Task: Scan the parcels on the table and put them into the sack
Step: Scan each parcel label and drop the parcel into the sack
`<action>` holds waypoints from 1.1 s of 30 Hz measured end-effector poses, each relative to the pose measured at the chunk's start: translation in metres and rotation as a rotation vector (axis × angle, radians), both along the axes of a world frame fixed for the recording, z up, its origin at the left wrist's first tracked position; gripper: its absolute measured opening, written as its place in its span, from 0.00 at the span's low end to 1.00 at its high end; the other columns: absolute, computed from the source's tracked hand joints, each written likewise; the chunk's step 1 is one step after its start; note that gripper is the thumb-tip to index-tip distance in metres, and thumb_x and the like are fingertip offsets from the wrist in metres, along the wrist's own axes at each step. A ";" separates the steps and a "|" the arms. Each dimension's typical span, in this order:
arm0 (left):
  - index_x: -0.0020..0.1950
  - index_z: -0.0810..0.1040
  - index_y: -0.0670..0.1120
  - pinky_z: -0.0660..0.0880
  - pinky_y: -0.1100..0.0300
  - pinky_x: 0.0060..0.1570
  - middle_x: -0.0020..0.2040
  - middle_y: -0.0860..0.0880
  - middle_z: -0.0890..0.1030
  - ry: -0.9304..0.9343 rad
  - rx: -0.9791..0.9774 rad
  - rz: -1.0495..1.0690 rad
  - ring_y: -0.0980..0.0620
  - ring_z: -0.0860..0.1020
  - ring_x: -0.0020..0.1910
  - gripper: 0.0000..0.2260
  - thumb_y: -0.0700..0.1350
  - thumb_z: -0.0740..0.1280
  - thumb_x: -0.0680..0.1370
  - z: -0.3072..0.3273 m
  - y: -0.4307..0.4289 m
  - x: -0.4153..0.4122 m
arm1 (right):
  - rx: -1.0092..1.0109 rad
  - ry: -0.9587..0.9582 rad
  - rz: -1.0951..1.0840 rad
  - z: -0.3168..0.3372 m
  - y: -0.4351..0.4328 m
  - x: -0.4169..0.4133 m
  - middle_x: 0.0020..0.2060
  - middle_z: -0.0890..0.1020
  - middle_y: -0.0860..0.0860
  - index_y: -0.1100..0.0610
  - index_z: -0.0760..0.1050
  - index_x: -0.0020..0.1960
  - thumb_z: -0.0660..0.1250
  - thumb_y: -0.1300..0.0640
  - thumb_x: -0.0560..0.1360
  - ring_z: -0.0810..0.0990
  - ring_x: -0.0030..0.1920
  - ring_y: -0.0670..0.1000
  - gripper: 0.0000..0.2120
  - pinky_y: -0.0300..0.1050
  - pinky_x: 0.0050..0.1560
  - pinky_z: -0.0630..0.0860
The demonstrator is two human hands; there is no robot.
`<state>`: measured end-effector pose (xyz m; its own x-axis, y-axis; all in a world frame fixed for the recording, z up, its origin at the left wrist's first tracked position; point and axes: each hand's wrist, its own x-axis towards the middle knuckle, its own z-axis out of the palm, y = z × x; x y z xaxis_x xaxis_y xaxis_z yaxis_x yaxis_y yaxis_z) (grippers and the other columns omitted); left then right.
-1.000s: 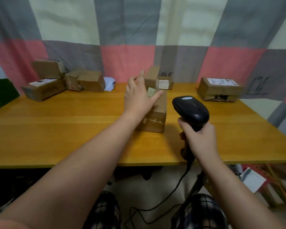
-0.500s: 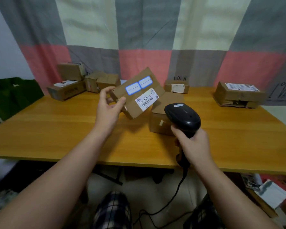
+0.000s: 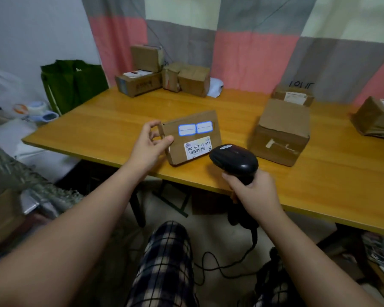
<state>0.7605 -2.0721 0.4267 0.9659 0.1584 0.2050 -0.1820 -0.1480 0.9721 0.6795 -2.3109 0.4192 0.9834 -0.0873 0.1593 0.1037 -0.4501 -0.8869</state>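
- Head cam: left hand (image 3: 150, 147) pinches the flat parcel (image 3: 192, 136) by its edge over the bench (image 3: 111, 120), label facing up so the barcode reads.
- Right hand (image 3: 253, 193) is wrapped round the scanner (image 3: 234, 159), aimed at that label.
- Green sack (image 3: 73, 83) sits past the bench's left end, probably the next stop.

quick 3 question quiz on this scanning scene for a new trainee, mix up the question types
1. True or false: the right hand holds the scanner.
2. What does the left hand grip? A) a roll of tape B) a parcel with a barcode label C) nothing
3. Fill in: the green sack stands past the ____ end of the table, by the person's own sides.

Key: 1 true; 2 B; 3 left.
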 end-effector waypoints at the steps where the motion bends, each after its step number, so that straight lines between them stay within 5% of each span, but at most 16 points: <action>1: 0.70 0.64 0.43 0.75 0.72 0.39 0.55 0.47 0.75 -0.002 0.009 0.006 0.62 0.77 0.41 0.23 0.37 0.67 0.77 0.000 0.001 0.002 | -0.004 0.008 0.002 0.000 0.002 0.001 0.28 0.80 0.48 0.51 0.76 0.44 0.72 0.47 0.71 0.81 0.31 0.48 0.09 0.48 0.35 0.79; 5: 0.69 0.66 0.46 0.74 0.73 0.38 0.55 0.49 0.74 -0.016 0.060 -0.008 0.60 0.76 0.43 0.22 0.39 0.68 0.77 0.002 0.001 0.011 | -0.036 0.002 -0.008 -0.007 0.007 0.001 0.26 0.79 0.47 0.47 0.74 0.41 0.72 0.49 0.71 0.80 0.28 0.44 0.07 0.43 0.31 0.77; 11: 0.66 0.67 0.51 0.77 0.66 0.44 0.64 0.44 0.72 -0.033 0.137 -0.081 0.58 0.78 0.48 0.20 0.39 0.68 0.77 0.003 -0.004 0.023 | -0.058 -0.013 -0.021 -0.004 0.003 0.007 0.30 0.80 0.50 0.51 0.75 0.40 0.72 0.52 0.71 0.81 0.34 0.51 0.06 0.48 0.36 0.79; 19: 0.63 0.67 0.53 0.76 0.67 0.46 0.64 0.42 0.73 -0.023 0.131 -0.089 0.55 0.78 0.50 0.19 0.39 0.68 0.77 0.002 -0.001 0.029 | 0.016 0.034 -0.007 -0.009 0.001 0.002 0.25 0.79 0.49 0.54 0.76 0.45 0.71 0.54 0.73 0.79 0.25 0.44 0.05 0.35 0.27 0.73; 23: 0.63 0.67 0.54 0.76 0.69 0.42 0.63 0.44 0.73 -0.016 0.119 -0.089 0.57 0.78 0.50 0.18 0.40 0.68 0.77 0.001 0.000 0.031 | 0.050 0.028 -0.005 -0.012 0.001 0.000 0.23 0.78 0.48 0.53 0.76 0.47 0.71 0.56 0.73 0.79 0.25 0.43 0.05 0.32 0.25 0.72; 33: 0.65 0.67 0.54 0.77 0.61 0.50 0.63 0.43 0.73 -0.014 0.113 -0.079 0.50 0.79 0.54 0.20 0.41 0.68 0.77 0.001 0.000 0.030 | 0.053 0.017 0.024 -0.012 0.000 0.000 0.25 0.79 0.48 0.49 0.74 0.45 0.71 0.53 0.73 0.79 0.25 0.43 0.06 0.32 0.26 0.72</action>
